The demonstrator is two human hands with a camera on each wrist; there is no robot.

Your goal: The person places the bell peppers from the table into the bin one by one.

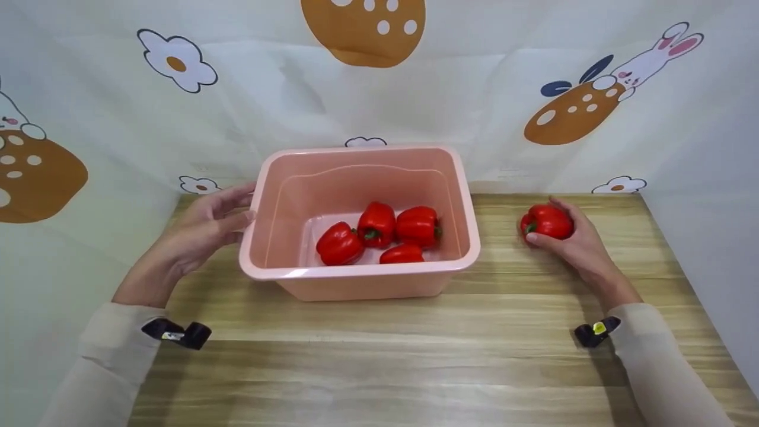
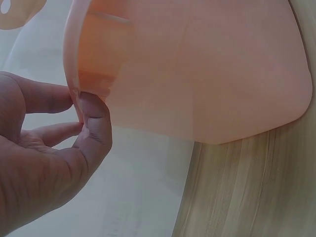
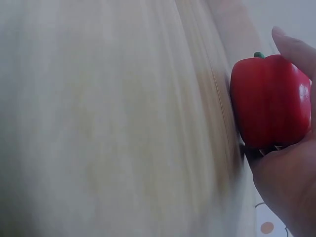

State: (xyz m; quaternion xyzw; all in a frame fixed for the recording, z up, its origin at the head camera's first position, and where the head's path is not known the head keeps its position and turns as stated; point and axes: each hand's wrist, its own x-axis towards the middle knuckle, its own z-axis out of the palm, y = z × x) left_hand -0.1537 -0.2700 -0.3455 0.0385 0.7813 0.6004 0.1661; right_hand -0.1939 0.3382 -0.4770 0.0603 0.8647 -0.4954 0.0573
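Observation:
A pink plastic bin [image 1: 367, 287] stands on the table with several red bell peppers [image 1: 378, 222] inside, one partly hidden by the front rim. At the bin's left side, my left hand [image 1: 204, 228] pinches the rim; the left wrist view shows the thumb [image 2: 95, 118] on one side of the lip and fingers on the other. Off to the right of the bin, my right hand [image 1: 578, 240] grips another red bell pepper [image 1: 550, 220] by its sides, its green stem facing the bin. The right wrist view shows this pepper [image 3: 269, 101] close against the wooden tabletop.
Under everything lies a wood-grain tabletop [image 1: 367, 362]. A pale printed sheet [image 1: 474, 89] with carrot, rabbit and flower pictures covers the back and left sides, right behind the bin. On the right rises a plain pale wall [image 1: 711, 237].

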